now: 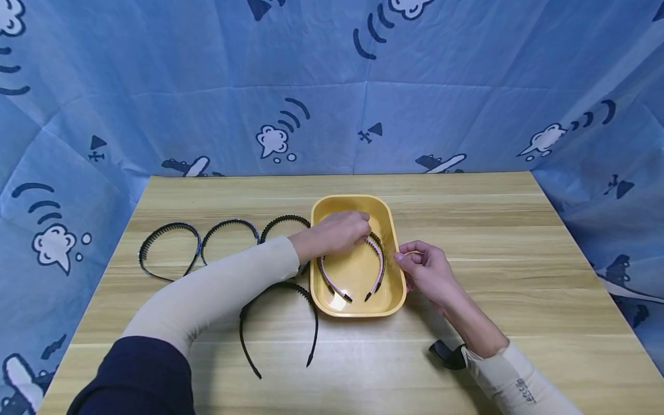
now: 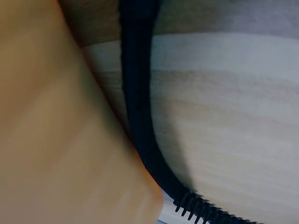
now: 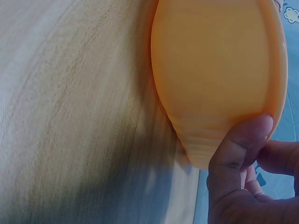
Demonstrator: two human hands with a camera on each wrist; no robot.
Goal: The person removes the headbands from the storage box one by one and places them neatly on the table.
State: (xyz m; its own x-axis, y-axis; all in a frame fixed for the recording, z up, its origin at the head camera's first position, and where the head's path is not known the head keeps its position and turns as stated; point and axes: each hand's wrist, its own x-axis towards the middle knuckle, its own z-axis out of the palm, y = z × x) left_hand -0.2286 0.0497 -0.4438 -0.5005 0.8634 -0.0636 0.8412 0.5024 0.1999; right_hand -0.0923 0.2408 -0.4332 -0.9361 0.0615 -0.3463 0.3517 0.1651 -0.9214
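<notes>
A yellow plastic basket (image 1: 358, 311) stands on the table, with pink and black toothed headbands (image 1: 383, 259) lying together inside it. Reaching over its left rim, my left hand (image 1: 339, 231) pinches the top of the headbands; its fingertips are partly hidden. My right hand (image 1: 427, 271) is at the basket's right side, thumb against the outer wall and forefinger curled by the rim. The right wrist view shows that thumb (image 3: 247, 135) pressed on the yellow wall (image 3: 210, 70). In the left wrist view a black headband (image 2: 138, 93) runs alongside the basket wall (image 2: 56, 116); the left hand is out of sight there.
Left of the basket, two toothed headbands with bluish outer sides (image 1: 169, 226) (image 1: 230, 222) and a black one (image 1: 285, 219) form a row, partly under my left arm. Another black headband (image 1: 315, 328) lies nearer. Blue patterned cloth (image 1: 321, 69) hangs behind the table.
</notes>
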